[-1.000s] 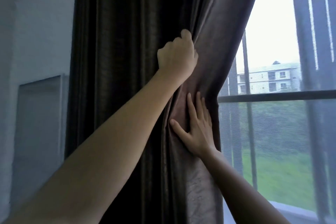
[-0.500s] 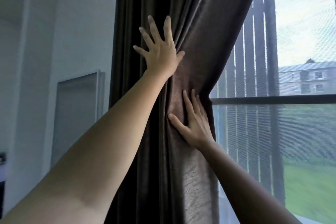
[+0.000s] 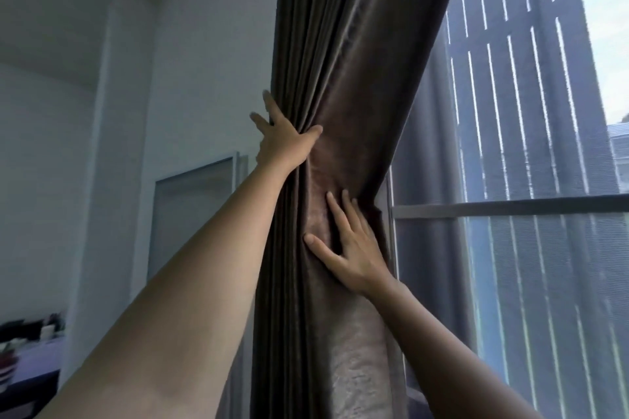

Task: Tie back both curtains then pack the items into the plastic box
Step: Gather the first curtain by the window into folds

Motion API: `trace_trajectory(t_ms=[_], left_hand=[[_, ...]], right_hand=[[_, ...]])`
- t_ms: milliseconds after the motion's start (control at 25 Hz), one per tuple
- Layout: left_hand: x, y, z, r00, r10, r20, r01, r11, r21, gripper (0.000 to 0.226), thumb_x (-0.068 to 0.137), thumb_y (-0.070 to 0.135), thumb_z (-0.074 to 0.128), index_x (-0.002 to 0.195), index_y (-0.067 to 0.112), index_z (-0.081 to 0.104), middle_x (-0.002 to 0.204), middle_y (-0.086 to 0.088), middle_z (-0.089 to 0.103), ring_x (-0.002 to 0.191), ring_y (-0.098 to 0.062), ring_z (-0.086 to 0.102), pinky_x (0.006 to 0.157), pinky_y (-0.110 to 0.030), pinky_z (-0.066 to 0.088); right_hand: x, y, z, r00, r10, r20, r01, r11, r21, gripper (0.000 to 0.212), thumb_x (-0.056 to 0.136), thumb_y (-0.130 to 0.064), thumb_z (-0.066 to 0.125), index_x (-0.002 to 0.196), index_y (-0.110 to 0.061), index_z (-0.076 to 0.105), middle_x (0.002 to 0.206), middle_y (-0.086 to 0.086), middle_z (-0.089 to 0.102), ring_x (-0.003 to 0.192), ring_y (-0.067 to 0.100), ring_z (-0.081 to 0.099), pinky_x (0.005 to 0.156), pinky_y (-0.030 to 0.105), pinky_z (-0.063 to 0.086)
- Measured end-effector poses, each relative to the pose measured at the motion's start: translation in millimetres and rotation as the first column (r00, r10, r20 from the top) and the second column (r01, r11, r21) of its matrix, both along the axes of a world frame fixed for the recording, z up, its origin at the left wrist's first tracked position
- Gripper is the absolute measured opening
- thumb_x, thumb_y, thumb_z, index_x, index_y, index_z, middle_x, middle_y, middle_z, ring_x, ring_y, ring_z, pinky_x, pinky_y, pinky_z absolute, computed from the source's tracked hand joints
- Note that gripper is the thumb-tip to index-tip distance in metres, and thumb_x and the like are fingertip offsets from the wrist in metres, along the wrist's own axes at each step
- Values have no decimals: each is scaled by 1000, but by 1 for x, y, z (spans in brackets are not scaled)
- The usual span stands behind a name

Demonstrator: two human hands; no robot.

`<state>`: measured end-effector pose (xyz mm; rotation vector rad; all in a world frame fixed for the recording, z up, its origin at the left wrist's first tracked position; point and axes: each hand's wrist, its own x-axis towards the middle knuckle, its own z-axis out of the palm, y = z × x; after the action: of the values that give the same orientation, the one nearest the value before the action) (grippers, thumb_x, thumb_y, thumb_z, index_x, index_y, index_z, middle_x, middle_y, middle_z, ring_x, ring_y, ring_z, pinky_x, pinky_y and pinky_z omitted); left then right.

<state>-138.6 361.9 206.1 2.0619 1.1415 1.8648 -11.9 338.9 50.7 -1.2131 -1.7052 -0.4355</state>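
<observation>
The curtain (image 3: 357,78) is a heavy dark brown cloth with a dull satin sheen, hanging in narrow vertical pleats down the middle of the frame. It is pinched in to a waist just below centre, and above that it fans out toward the upper right. Below the waist its face looks crinkled and paler.

The left hand (image 3: 286,143) is at the curtain's left edge, above the waist. Its thumb lies across the front pleats and its fingers (image 3: 269,105) point straight up along the edge, loosely spread, not closed round the cloth. The right hand (image 3: 354,248) lies flat on the gathered waist, lower and further right. Its fingers (image 3: 340,214) are straight and slightly fanned, pressing the cloth, with the thumb stretched out to the left. Both forearms are bare and reach up from the bottom of the frame.

To the right is a window with a dark horizontal bar (image 3: 510,206) behind a fine mesh. Outside stands a dark slatted facade (image 3: 527,78). To the left is a plain pale wall (image 3: 204,44) with a framed frosted panel (image 3: 194,207). At the lower left corner is a bench (image 3: 37,360) carrying small blurred things.
</observation>
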Motion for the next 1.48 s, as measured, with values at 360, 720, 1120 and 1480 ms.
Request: trace_trajectory(t_ms=[360,720,1120,1480], left_hand=[[-29,27,-14,993,115,-34,-110,986,122,51,93,32,53,132,7,34,123,-22,55,111,-42,54,87,-43,44],[-19,40,-71,999,24,33,-33,954,296,32,97,27,47,120,4,47,102,-16,63,93,-35,61,67,-30,39],[-35,52,-74,999,7,-53,6,970,242,38,97,27,45,128,4,39,104,-13,58,101,-36,59,75,-38,46],[5,-28,-55,980,192,-55,-152,896,418,91,89,38,58,149,6,-2,159,-14,0,146,-27,7,115,-45,23]], right_hand=[[-7,25,34,997,57,-47,-38,945,323,59,91,-55,25,144,-30,33,155,-1,25,141,10,23,115,30,22],[-15,13,166,981,-193,22,185,963,195,52,99,-48,24,148,-40,7,160,2,-3,145,28,-10,117,42,0],[-19,17,177,937,-287,201,302,952,-47,56,96,-55,25,148,-40,9,160,5,1,146,32,2,118,38,5],[31,-86,175,883,-394,254,373,919,128,52,97,-48,31,147,-38,20,158,9,15,146,23,11,119,38,12]])
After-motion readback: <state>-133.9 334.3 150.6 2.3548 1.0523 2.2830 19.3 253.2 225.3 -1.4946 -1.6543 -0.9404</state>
